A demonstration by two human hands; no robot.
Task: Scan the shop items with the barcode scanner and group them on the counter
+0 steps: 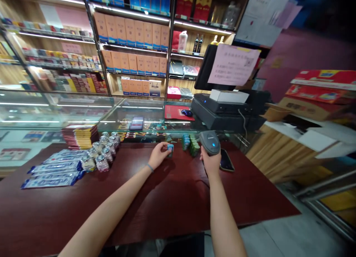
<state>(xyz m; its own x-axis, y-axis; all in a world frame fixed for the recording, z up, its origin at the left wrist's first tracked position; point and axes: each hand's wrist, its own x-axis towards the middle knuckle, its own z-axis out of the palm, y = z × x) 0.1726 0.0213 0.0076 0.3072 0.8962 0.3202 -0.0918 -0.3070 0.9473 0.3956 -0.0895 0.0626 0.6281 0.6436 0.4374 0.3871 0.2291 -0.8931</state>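
Note:
My left hand point(158, 154) pinches a small blue-green container point(170, 150) just above the dark red table; its label is too small to read. In my right hand point(210, 161) is a grey barcode scanner point(210, 142) with a blue light on top, its handle wrapped by my fingers. Between the hands stand two short rows of small containers, one blue point(186, 142) and one green point(194, 145). A black phone point(226, 160) lies just right of the scanner, partly behind my right hand.
At left are several small jars point(102, 162), blue-white packets point(52, 179) and a stack of maroon-yellow packs point(79, 136). Behind the table runs a glass counter point(111, 112) with a mouse point(187, 112) on a red pad. A monitor point(205, 69) stands at back right, boxes point(319, 92) farther right.

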